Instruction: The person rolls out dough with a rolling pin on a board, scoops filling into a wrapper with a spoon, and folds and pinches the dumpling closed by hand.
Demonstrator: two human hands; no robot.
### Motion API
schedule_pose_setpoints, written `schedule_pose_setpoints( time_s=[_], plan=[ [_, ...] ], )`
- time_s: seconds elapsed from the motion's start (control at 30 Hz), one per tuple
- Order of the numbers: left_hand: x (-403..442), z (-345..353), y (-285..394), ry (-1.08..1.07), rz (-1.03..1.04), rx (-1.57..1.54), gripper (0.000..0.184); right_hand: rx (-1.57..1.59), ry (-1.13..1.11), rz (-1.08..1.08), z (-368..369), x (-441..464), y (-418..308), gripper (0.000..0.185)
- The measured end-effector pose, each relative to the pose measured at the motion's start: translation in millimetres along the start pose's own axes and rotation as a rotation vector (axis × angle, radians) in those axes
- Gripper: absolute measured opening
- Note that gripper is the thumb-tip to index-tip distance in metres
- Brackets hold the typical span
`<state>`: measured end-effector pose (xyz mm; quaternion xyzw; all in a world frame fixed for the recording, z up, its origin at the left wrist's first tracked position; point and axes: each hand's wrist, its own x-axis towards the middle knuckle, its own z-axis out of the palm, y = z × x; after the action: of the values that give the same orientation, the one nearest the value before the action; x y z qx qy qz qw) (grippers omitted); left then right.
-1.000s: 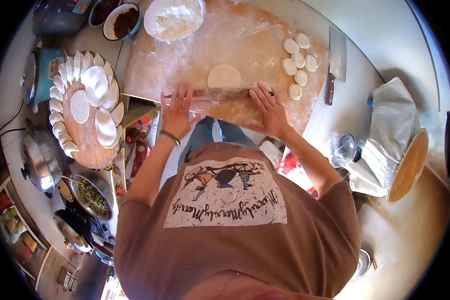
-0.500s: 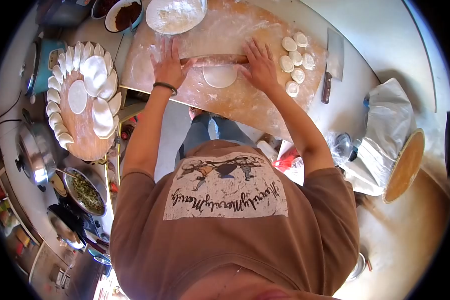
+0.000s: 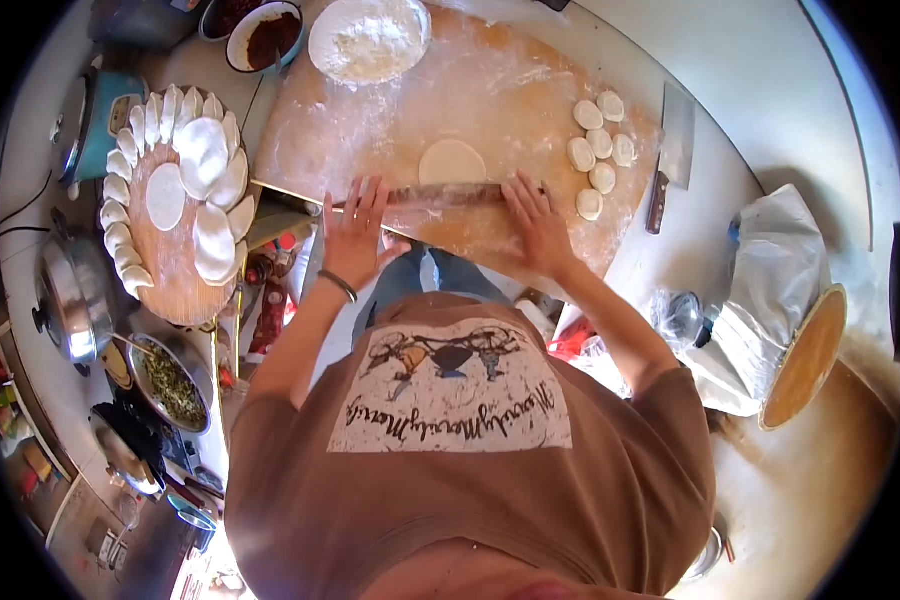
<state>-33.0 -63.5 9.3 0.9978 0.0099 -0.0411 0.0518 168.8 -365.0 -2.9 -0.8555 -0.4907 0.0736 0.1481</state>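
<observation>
With fingers extended over both ends of the rolling pin, seemingly not curled round, left hand and right hand alike. Has drawn it bodyward since half a second ago, baring the dough disc just beyond; likely between rolling strokes. Beyond it, rightward, unrolled dough pieces; farther, leftward, a flour bowl.

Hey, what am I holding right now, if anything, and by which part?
A rolling pin, by its two ends: your left hand lies over one, your right hand over the other, fingers laid across rather than wrapped around it.
</observation>
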Motion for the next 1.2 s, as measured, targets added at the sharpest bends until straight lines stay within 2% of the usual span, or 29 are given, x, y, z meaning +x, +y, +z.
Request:
schedule_pose_setpoints(
  time_s=[0.07, 0.17, 0.2, 0.27, 0.3, 0.33, 0.4, 0.43, 0.53, 0.57, 0.6, 0.67, 0.77, 0.87, 0.9, 0.93, 1.0, 1.1, 1.2],
  plan=[
    [14.6, 21.6, -6.0, 0.052, -0.088, -0.008, 0.098, -0.045, 0.041, -0.021, -0.4, 0.9, -18.3, 0.085],
    [93.6, -1.0, -30.8, 0.134, -0.179, 0.027, 0.099, -0.050, 0.151, 0.011, -10.6, 68.0, 3.9, 0.081],
    [82.7, -4.9, -21.4, 0.086, -0.129, 0.051, 0.100, -0.044, 0.204, 0.004, -11.8, 71.8, 8.5, 0.080],
    [41.4, -24.6, 0.1, 0.010, -0.035, 0.113, 0.103, 0.022, 0.120, -0.064, -1.7, 17.4, 12.4, 0.088],
    [14.1, -23.0, 14.2, 0.022, -0.010, -0.055, 0.104, 0.020, 0.025, -0.039, -4.4, -16.7, -4.9, 0.090],
    [24.6, -10.7, 7.8, 0.049, -0.014, -0.015, 0.105, 0.013, -0.064, -0.017, -5.5, -29.9, -10.9, 0.092],
    [12.8, 10.2, 5.6, 0.027, -0.024, 0.027, 0.106, -0.036, -0.014, -0.007, -17.2, 3.0, -13.5, 0.091],
    [37.6, 20.2, -11.4, 0.152, -0.046, -0.007, 0.104, -0.058, 0.010, 0.001, -18.4, 20.4, -13.8, 0.090],
    [79.6, -9.7, -16.2, 0.107, -0.113, 0.092, 0.100, -0.079, 0.173, -0.004, -12.6, 65.7, 12.1, 0.088],
    [64.2, -26.1, -2.4, -0.046, -0.081, 0.156, 0.097, -0.032, 0.133, 0.001, -6.2, 51.9, 16.9, 0.085],
    [38.3, -19.8, 6.7, -0.030, -0.041, 0.064, 0.096, -0.020, 0.092, -0.045, -3.4, 20.6, 15.5, 0.083],
    [-6.0, 0.5, 19.8, -0.047, 0.003, -0.034, 0.096, 0.009, -0.141, 0.012, -21.0, -23.3, -13.9, 0.082],
    [44.8, 15.5, -6.2, 0.115, -0.064, -0.021, 0.097, -0.052, 0.011, 0.013, -23.1, 23.5, -12.5, 0.084],
    [90.6, -13.2, -14.1, 0.065, -0.128, 0.077, 0.098, -0.119, 0.151, 0.004, -15.2, 65.3, 13.8, 0.086],
    [75.2, -28.3, -1.6, -0.050, -0.080, 0.202, 0.098, -0.127, 0.078, -0.011, -9.3, 48.7, 18.8, 0.090],
    [49.8, -26.1, 8.9, -0.123, -0.046, 0.160, 0.098, -0.069, -0.004, -0.053, -9.5, 19.0, 17.8, 0.094],
    [13.9, -25.2, 20.9, -0.257, -0.027, 0.006, 0.096, 0.005, -0.189, 0.022, -18.1, -24.7, -12.8, 0.096],
    [64.9, 5.5, -8.5, 0.084, -0.044, 0.091, 0.095, -0.074, 0.003, 0.033, -15.6, 20.6, -4.9, 0.096],
    [113.7, -15.4, -17.8, 0.072, -0.075, 0.125, 0.095, -0.113, 0.212, 0.026, -6.5, 63.1, 26.8, 0.096]
  ],
)
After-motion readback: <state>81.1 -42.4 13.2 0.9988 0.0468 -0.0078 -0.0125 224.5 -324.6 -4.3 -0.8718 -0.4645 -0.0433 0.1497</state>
